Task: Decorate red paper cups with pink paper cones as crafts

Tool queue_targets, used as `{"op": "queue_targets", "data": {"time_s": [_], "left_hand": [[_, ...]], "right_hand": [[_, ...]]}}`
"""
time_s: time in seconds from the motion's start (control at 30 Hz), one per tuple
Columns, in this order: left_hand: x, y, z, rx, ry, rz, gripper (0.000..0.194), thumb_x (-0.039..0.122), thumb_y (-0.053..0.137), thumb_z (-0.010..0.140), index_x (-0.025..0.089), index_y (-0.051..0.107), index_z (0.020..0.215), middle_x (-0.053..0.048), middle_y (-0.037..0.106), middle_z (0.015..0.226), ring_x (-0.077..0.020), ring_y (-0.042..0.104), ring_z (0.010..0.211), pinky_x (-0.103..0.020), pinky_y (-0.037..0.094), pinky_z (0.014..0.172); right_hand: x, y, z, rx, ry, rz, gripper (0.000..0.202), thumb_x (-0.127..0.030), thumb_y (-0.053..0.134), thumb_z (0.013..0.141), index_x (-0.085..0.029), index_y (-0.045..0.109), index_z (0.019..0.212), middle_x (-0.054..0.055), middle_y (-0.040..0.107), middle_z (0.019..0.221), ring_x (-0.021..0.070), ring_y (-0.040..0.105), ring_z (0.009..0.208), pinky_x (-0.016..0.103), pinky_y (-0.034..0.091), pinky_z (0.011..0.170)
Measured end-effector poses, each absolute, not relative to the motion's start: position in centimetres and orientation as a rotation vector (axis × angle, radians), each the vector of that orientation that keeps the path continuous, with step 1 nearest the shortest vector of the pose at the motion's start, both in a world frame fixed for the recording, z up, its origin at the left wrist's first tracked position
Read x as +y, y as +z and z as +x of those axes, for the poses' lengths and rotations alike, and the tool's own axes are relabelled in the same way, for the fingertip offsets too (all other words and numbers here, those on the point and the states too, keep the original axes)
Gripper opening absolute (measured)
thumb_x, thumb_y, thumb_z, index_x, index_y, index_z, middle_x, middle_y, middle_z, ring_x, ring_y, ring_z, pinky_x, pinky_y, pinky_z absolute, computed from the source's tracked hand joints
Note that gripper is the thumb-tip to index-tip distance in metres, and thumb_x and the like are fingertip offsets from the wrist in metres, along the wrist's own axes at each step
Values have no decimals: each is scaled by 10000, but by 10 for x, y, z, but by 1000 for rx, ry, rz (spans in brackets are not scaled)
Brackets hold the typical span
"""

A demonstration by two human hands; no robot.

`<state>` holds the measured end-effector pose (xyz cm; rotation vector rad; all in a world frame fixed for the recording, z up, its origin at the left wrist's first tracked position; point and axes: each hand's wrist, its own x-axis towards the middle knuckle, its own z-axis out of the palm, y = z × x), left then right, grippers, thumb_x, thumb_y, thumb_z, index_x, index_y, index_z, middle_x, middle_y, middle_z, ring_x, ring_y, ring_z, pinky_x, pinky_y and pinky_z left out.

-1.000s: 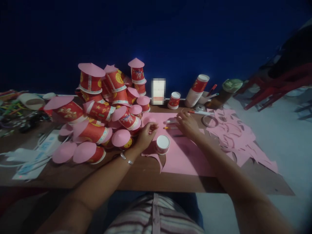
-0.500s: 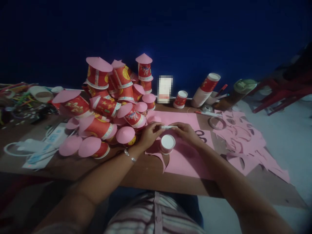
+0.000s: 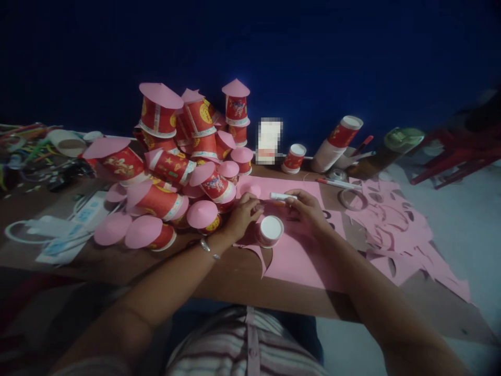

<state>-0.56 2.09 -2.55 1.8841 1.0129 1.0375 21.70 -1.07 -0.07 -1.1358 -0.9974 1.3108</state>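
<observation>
My right hand (image 3: 307, 208) pinches a slim white tube, which looks like a glue stick (image 3: 278, 197), with its free end pointing left. My left hand (image 3: 243, 215) is closed, its fingertips curled together just left of the tube and apart from it. Whatever may be between those fingertips is too small to make out. Below and between the hands, a paper cup (image 3: 271, 228) stands with its white round face up on a pink paper sheet (image 3: 301, 266). A small pink paper cone (image 3: 250, 190) lies behind my left hand.
Many red cups with pink cone tops (image 3: 160, 201) are piled at left, beside a white power strip (image 3: 76, 230). Pink paper scraps (image 3: 391, 224) and a tape roll (image 3: 353, 199) lie at right. Behind stand a red cup (image 3: 294, 158) and a tilted cup stack (image 3: 338, 143).
Both hands were on the white glue stick. Now my left hand has come off it, and my right hand has drawn it to the right. The view has shifted slightly.
</observation>
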Motion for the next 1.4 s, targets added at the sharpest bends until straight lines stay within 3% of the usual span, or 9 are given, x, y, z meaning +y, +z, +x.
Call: {"op": "queue_targets", "data": {"time_s": [0.07,0.17,0.23,0.4,0.63,0.97,1.4], "left_hand": [[22,-30,-5,1040,1068,1887,135,67,673,791,192,681,841,-23,571,1002,-117,577,783,-260,537,755],[19,-26,-5,998,1071,1857,380,120,751,780,234,692,1138,-34,562,1088,-108,574,757,-263,542,732],[16,-18,-6,987,1120,1830,419,200,769,811,229,663,1216,-53,587,1140,-117,592,780,-266,538,728],[13,-5,-5,903,1186,1816,181,228,733,863,204,709,1041,-35,685,966,-163,640,886,-291,522,810],[11,-1,-6,927,1229,1815,109,240,738,861,198,723,960,-27,699,874,-157,644,806,-296,521,756],[7,6,-7,892,1253,1918,94,233,736,869,200,712,955,-35,699,886,-156,650,824,-281,525,724],[9,4,-7,773,1341,2023,121,234,744,875,201,699,983,-38,709,925,-155,668,873,-286,553,738]], "right_hand": [[-10,-1,214,-934,1372,-1113,311,-443,843,743,-218,713,914,-31,626,700,105,545,596,215,419,528],[-12,-1,209,-881,1445,-1104,330,-480,828,755,-197,718,884,-31,596,662,82,479,527,199,341,465],[-14,-1,205,-903,1462,-1128,346,-486,826,758,-188,726,901,-41,563,618,70,431,486,194,292,438],[-19,-2,199,-1030,1516,-1160,411,-485,809,779,-216,717,1076,-54,568,587,76,393,427,212,270,404],[-20,-2,201,-1043,1522,-1082,303,-454,804,812,-190,733,942,28,710,726,152,641,608,286,507,569],[-20,5,204,-1147,1548,-1145,466,-612,711,857,-179,674,685,44,671,574,158,584,482,287,460,485],[-22,13,205,-1252,1540,-1195,598,-687,609,896,-157,649,623,41,617,476,127,536,395,253,404,438]]}}
